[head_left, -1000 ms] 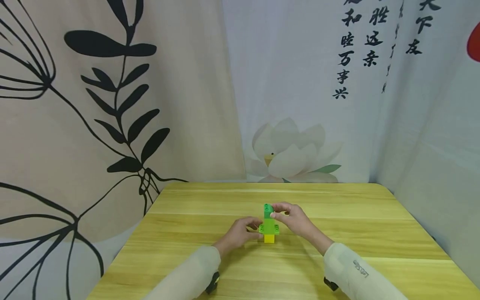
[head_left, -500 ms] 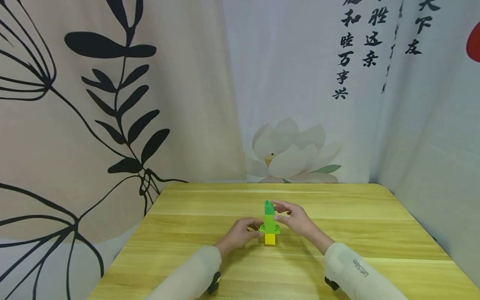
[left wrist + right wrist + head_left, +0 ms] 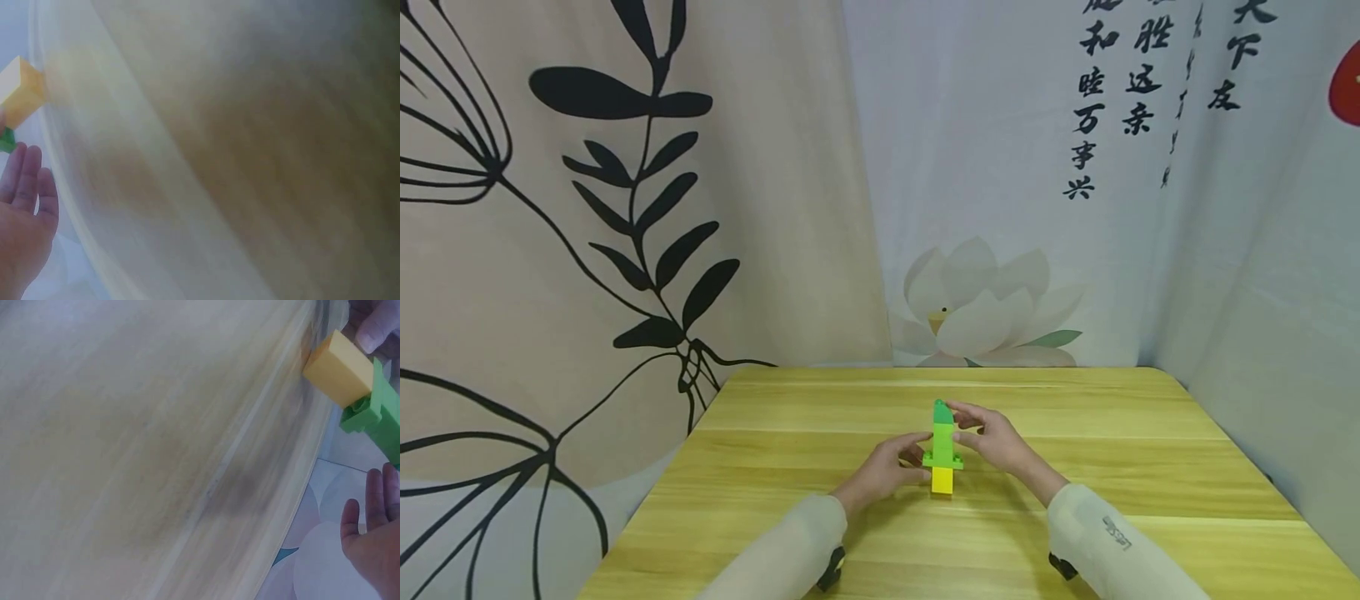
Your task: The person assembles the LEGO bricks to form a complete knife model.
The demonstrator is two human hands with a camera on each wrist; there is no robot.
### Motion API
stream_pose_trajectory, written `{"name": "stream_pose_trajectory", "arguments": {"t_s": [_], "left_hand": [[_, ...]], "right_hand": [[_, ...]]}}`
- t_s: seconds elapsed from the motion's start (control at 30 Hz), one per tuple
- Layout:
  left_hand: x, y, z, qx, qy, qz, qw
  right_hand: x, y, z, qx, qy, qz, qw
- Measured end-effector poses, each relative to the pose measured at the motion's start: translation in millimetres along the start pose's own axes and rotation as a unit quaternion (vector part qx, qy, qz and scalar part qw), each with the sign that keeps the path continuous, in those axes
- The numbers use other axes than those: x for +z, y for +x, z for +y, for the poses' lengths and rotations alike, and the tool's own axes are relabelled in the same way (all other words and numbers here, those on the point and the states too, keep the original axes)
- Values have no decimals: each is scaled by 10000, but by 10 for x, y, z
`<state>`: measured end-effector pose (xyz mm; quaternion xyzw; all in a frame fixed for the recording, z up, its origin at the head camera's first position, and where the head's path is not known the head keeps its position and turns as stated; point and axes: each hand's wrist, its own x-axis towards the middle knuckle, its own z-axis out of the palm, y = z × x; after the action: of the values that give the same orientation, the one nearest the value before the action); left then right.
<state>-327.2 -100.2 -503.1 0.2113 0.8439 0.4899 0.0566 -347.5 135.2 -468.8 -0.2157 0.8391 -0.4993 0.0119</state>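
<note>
An upright toy brick tower (image 3: 943, 448) stands between my two hands. It has a yellow brick (image 3: 942, 481) at the bottom, light green bricks with a wider studded layer above it, and a dark green sloped brick (image 3: 943, 412) on top. My left hand (image 3: 883, 468) holds the tower low at its left, finger and thumb beside the wide layer. My right hand (image 3: 996, 442) grips it higher at the right, thumb against the light green part and fingers by the top brick. In the right wrist view the yellow brick (image 3: 339, 369) is near the left thumb. Some fingertips are hidden behind the bricks.
A wooden table (image 3: 760, 483) lies under the hands. Behind it hang printed curtains with dark leaves, a pale lotus flower (image 3: 992, 308) and written characters. Dark wrist-worn devices (image 3: 830, 570) show beneath the sleeves.
The tower has shifted slightly right and toward me, and its top has turned. The left fingers have moved up and closer to it. The right hand has followed with only a small shift.
</note>
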Motion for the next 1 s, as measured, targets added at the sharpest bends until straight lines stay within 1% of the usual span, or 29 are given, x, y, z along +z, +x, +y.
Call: {"name": "stream_pose_trajectory", "arguments": {"t_s": [0.17,0.4,0.5,0.73,0.9,1.0], "left_hand": [[8,0,7,-34,77,0,10000],[30,19,-3,49,-61,21,10000],[35,22,-2,62,-97,7,9999],[45,40,-29,115,-128,-49,9998],[45,47,-48,19,-61,-105,9999],[39,54,-48,-109,-86,-188,9997]], "right_hand": [[-6,24,50,91,101,-100,9999],[-33,44,86,45,223,-535,9983],[-48,50,104,84,236,-657,9975],[-48,61,155,225,200,-733,9969],[-39,77,189,345,221,-806,9959],[-37,83,204,416,260,-869,9950]]}}
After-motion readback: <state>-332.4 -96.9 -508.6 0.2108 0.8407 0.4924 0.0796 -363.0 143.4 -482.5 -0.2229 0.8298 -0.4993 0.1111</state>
